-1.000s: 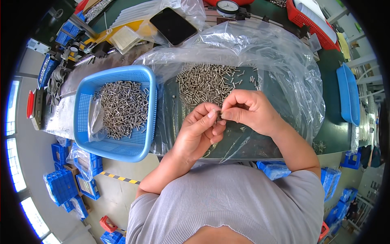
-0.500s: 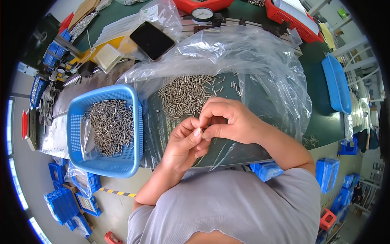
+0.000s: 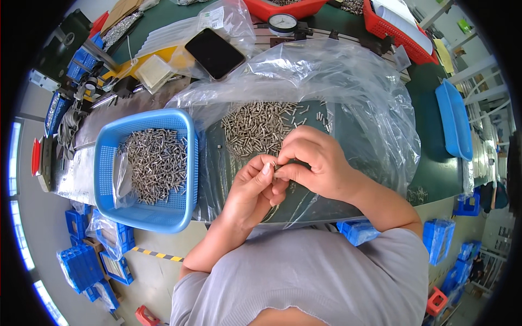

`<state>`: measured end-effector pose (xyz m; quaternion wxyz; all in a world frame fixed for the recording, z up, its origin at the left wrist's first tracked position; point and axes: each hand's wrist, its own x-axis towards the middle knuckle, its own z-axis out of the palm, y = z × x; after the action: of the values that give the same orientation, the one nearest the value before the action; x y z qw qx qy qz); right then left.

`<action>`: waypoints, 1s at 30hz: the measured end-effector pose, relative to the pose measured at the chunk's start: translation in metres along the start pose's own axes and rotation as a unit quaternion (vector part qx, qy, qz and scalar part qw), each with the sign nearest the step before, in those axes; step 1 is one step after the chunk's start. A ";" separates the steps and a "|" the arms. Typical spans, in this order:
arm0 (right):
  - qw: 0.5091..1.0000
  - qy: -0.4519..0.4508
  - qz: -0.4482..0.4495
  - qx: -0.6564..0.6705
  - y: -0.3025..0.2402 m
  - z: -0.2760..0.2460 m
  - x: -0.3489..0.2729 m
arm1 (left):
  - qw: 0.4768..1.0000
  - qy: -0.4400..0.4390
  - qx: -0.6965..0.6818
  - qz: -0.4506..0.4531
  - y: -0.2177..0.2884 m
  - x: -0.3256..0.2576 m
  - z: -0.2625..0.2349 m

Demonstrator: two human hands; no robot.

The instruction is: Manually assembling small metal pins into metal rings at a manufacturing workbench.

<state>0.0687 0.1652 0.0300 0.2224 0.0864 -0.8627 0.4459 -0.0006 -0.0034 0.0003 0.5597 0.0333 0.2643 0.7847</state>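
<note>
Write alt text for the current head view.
A person's left hand and right hand pinch a small, mostly hidden piece before a heap of small metal pieces. A blue basket of similar pieces stands at left.

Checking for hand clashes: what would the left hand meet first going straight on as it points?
Probably the right hand, just ahead of the left hand; depth is unclear.

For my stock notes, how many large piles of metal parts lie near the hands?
2: one pile in the light-blue basket, left of the left hand; another pile just beyond that hand.
</note>
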 end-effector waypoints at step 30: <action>0.974 -0.090 0.183 0.102 0.003 -0.023 0.009 | 0.999 -0.018 -0.024 0.017 0.001 0.002 -0.005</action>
<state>0.0669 0.1862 0.0436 0.0487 -0.0108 -0.8302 0.5553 -0.0036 -0.0031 -0.0041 0.5518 0.0388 0.2346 0.7994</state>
